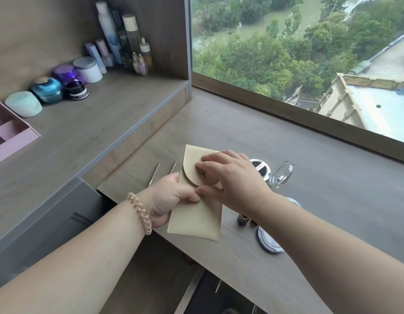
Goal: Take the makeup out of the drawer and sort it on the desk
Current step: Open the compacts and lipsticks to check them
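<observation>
Beige snap-flap pouch (pixel 196 214) held above front edge of wooden desk (pixel 321 189), gripped at its left edge by left hand (pixel 171 198). Right hand (pixel 230 177) laid over rounded flap, fingers pressed on it, thumb pinched near snap button (pixel 203 175). Two slim metal tools (pixel 153 174) laid side by side on desk, left of pouch. Open round compact (pixel 261 169) seen beyond right hand; closed round compact (pixel 270 242) and lipstick tube (pixel 242 219) partly hidden under right forearm. Open drawer (pixel 210 295) visible below desk edge.

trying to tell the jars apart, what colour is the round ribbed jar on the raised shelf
The round ribbed jar is metallic teal blue with a pale gold knob on its lid, seen in the head view.
</observation>
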A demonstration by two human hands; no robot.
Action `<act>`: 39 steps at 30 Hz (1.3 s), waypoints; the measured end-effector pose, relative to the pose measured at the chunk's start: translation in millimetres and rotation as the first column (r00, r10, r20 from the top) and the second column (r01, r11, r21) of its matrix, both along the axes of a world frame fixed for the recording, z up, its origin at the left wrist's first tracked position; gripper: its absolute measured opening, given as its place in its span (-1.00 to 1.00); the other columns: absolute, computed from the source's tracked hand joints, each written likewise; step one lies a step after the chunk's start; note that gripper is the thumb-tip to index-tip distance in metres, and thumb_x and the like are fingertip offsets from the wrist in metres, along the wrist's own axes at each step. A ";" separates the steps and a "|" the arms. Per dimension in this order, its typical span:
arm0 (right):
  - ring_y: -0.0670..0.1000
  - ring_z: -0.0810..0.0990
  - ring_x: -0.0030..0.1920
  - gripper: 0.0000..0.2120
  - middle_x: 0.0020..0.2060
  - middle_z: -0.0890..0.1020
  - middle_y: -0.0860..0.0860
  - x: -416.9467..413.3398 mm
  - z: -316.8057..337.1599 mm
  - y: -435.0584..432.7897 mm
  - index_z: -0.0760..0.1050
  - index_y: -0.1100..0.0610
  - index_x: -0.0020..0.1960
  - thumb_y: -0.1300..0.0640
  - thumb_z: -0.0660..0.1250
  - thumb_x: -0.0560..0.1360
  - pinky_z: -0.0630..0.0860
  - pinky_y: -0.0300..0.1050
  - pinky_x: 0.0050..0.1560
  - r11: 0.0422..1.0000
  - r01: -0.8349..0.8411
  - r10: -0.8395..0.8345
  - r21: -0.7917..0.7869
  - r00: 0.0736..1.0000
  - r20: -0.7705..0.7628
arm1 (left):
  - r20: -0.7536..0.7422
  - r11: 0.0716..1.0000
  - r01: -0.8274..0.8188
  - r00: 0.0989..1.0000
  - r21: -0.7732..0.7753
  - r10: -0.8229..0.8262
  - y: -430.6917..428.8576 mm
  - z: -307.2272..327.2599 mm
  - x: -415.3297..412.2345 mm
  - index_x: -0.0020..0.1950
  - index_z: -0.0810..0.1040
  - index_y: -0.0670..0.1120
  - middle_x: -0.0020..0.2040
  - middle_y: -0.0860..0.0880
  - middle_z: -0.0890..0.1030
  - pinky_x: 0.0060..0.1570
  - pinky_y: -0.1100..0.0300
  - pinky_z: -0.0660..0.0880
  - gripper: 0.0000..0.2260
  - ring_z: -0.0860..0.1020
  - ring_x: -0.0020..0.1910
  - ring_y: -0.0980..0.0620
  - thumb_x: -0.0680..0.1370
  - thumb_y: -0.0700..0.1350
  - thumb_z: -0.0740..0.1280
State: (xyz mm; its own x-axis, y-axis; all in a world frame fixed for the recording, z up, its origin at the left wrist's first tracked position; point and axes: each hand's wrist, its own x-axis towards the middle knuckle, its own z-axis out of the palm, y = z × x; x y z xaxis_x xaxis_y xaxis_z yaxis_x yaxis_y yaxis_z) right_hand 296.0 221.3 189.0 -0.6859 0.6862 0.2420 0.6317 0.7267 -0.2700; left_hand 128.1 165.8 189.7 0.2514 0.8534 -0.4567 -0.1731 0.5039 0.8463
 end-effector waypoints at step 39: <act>0.17 0.52 -0.11 -0.80 -0.14 0.56 0.13 -12.8 -81.9 -14.5 0.47 0.20 -0.04 0.30 0.10 0.46 0.38 0.07 0.09 0.999 -0.043 0.021 0.022 0.795 0.606 | -0.989 0.929 -0.369 0.140 -0.010 0.045 13.2 -94.1 -66.6 0.18 0.43 -0.15 0.20 -0.19 0.45 0.14 -0.03 0.41 -0.33 0.44 0.20 -0.21 0.24 0.19 0.52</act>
State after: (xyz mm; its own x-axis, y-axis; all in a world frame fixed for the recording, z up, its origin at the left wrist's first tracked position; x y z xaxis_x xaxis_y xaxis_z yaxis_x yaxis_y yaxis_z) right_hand 283.2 206.8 107.2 -0.7212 0.6606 -0.2083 0.6345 0.7507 0.1841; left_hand 61.5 179.0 95.6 -0.6992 0.6371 -0.3242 0.5675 0.7705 0.2903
